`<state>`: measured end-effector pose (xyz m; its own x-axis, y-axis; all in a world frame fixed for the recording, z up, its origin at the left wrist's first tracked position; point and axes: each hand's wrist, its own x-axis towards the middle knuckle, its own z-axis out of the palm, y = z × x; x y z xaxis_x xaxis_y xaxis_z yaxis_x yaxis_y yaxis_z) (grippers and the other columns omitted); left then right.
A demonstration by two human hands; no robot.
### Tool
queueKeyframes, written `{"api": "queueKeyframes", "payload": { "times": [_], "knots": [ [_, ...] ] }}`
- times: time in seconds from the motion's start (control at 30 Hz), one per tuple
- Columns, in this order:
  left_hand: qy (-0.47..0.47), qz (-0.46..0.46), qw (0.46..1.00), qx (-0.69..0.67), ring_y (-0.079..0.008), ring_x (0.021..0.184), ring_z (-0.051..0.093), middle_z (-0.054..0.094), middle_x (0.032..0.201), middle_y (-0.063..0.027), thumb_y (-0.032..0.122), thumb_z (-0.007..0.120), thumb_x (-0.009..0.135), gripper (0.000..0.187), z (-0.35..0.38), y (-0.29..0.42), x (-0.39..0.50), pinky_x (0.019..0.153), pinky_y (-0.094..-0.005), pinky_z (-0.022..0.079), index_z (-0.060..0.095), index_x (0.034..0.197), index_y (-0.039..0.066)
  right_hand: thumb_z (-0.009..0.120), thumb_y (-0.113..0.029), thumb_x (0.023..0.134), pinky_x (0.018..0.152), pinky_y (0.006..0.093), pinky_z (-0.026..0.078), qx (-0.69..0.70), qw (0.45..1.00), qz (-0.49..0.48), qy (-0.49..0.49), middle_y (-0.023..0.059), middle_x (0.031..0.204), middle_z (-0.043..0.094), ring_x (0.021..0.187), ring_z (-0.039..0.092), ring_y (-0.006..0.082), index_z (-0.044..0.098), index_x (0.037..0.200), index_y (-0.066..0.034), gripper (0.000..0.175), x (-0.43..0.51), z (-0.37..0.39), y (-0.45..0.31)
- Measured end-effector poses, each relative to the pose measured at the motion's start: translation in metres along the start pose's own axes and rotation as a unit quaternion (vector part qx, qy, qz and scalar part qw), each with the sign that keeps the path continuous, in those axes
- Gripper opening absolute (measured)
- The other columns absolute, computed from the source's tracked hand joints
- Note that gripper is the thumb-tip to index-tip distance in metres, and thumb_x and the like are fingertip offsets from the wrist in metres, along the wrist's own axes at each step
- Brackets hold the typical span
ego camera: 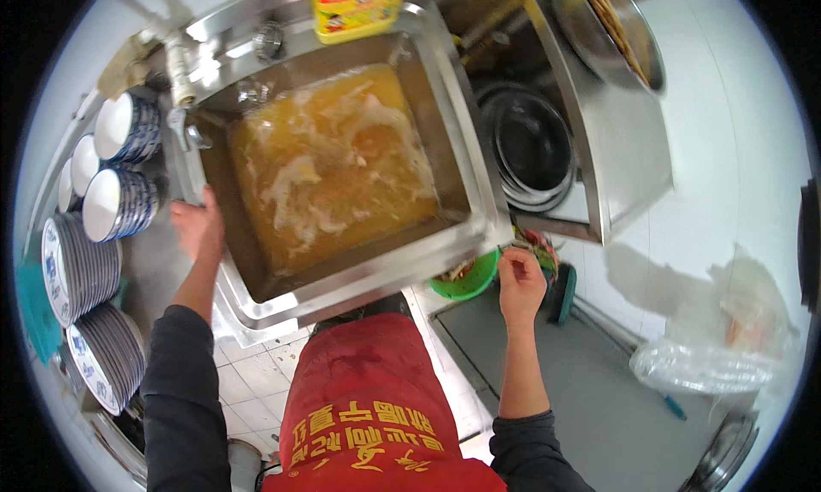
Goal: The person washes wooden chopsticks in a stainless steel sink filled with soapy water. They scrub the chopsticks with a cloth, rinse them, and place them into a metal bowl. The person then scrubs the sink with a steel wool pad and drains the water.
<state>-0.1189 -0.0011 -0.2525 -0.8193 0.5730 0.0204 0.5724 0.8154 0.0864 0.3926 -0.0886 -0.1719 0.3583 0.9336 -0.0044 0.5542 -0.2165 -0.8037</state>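
A stainless steel sink (474, 190) lies before me, holding cloudy orange-brown water (346, 171) with pale foam on top. My left hand (200, 226) rests at the sink's left rim, its fingers apart and no object seen in it. Off the sink's front right corner is my right hand (521, 275), fingers curled, with the thumb and fingertips close together around what looks like a small dark scrap. Below and left of that hand, a green basin (467, 285) with food scraps sits partly under the sink's edge. A yellow plastic tub (358, 11) stands on the back rim.
Stacked bowls (120, 200) and plates (83, 267) line the left counter. Right of the sink, dark round pans (532, 139) lie inside a steel stand (622, 133). A metal bowl (651, 43) stands above it. A green brush (563, 294) and plastic bags (712, 357) are at the right.
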Motion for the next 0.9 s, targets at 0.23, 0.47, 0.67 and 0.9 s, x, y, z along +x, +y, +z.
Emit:
{"api": "queueKeyframes", "payload": {
  "times": [0.23, 0.47, 0.67, 0.9],
  "knots": [
    [0.013, 0.025, 0.999, 0.04, -0.0395, 0.108, 0.061, 0.059, 0.118, -0.0216, 0.076, 0.046, 0.084, 0.08, 0.026, -0.012, 0.02, 0.088, -0.0534, 0.049, 0.049, 0.111, 0.001, 0.064, -0.013, 0.089, 0.078, 0.0363, 0.052, -0.167, 0.975, 0.147, 0.001, 0.0208, 0.107, 0.069, 0.092, 0.069, 0.0325, 0.071, 0.108, -0.0033, 0.022, -0.023, -0.028, 0.152],
    [0.015, 0.019, 0.999, 0.045, -0.0387, 0.105, 0.061, 0.06, 0.115, -0.0213, 0.073, 0.05, 0.084, 0.076, 0.015, -0.018, 0.017, 0.086, -0.052, 0.05, 0.049, 0.11, 0.002, 0.061, -0.01, 0.091, 0.074, 0.0317, 0.052, -0.109, 0.988, 0.085, 0.069, 0.0134, 0.096, 0.072, 0.082, 0.068, 0.023, 0.071, 0.106, -0.0034, 0.019, 0.002, -0.029, 0.055],
    [0.015, 0.006, 1.0, 0.01, -0.0379, 0.102, 0.062, 0.059, 0.11, -0.0207, 0.065, 0.054, 0.086, 0.069, -0.012, 0.012, -0.007, 0.084, -0.0504, 0.051, 0.046, 0.114, 0.003, 0.059, -0.01, 0.091, 0.08, 0.0362, 0.053, -0.009, 0.989, -0.1, -0.113, 0.0156, 0.1, 0.069, 0.089, 0.067, 0.0315, 0.068, 0.104, -0.0023, 0.017, 0.042, 0.115, -0.048],
    [0.004, -0.004, 1.0, 0.014, -0.0367, 0.1, 0.059, 0.056, 0.105, -0.0192, 0.054, 0.061, 0.085, 0.063, -0.024, 0.015, -0.007, 0.08, -0.0476, 0.053, 0.043, 0.115, 0.001, 0.057, -0.012, 0.089, 0.09, 0.0434, 0.05, -0.297, 0.821, -0.178, -0.454, 0.0229, 0.125, 0.056, 0.108, 0.058, 0.0369, 0.054, 0.126, -0.0007, 0.039, 0.073, 0.352, -0.052]
  ]
}}
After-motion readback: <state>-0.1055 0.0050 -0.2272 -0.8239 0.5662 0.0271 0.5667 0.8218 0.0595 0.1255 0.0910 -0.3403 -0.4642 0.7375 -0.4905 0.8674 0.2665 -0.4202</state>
